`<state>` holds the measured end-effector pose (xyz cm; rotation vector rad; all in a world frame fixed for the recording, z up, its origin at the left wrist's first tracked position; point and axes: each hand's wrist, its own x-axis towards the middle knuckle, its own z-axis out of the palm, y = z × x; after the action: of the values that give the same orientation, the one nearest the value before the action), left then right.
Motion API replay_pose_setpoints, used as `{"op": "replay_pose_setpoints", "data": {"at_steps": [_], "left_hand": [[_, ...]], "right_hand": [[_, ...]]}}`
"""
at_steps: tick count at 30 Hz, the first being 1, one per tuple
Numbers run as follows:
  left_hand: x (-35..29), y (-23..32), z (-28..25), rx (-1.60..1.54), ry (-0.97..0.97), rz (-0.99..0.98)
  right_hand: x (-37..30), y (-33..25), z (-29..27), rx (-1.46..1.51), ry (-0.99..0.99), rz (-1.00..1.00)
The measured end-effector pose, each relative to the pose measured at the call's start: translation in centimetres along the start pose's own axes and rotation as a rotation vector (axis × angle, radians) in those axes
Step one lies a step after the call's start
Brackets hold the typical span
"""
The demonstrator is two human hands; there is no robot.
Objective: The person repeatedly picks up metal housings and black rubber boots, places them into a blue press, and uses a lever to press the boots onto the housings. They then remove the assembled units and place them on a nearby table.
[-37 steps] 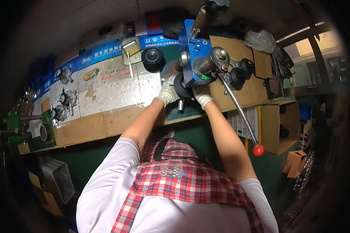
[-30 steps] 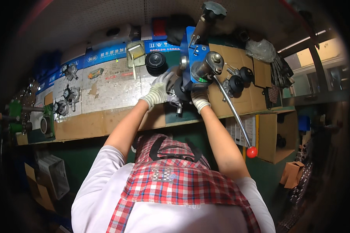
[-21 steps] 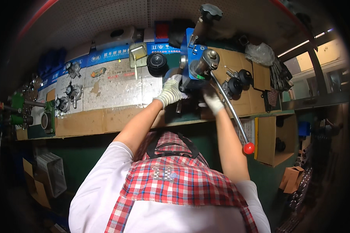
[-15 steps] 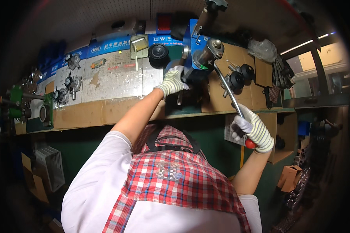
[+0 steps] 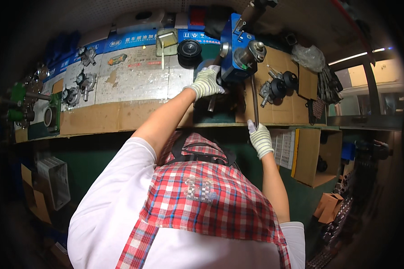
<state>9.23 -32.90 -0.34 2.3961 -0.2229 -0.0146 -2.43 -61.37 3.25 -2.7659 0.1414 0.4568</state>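
A blue manual press (image 5: 236, 49) is seen at about twelve o'clock, mounted at the far part of the table (image 5: 121, 116). Its long metal lever (image 5: 254, 96) hangs down from the press head toward six o'clock. The lower end of the lever is enclosed by the gloved right hand (image 5: 260, 140), whose grip is wrapped around it at the table's front edge. The gloved left hand (image 5: 206, 83) is pressed against the left side of the press, at about nine o'clock of it, above a dark part under the press head; whether that grip is closed on anything cannot be told.

A black round part (image 5: 189, 47) lies just left of the press. Metal valve-like castings (image 5: 277, 88) rest on cardboard at three o'clock of the press. More metal fittings (image 5: 83, 80) are set out at the table's left. A perforated white crate (image 5: 283, 148) and an open cardboard box (image 5: 310, 157) are kept below the table, right of the right hand.
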Motion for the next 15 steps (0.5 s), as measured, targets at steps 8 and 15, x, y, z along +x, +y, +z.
{"op": "replay_pose_setpoints", "data": {"at_steps": [8, 15], "left_hand": [[0.0, 0.5, 0.1, 0.043, 0.004, -0.017], [-0.8, -1.1, 0.7, -0.024, -0.042, -0.031]], "right_hand": [[0.9, -0.4, 2.3, -0.017, 0.195, 0.042], [5.7, -0.2, 7.2, 0.082, 0.298, 0.047]]}}
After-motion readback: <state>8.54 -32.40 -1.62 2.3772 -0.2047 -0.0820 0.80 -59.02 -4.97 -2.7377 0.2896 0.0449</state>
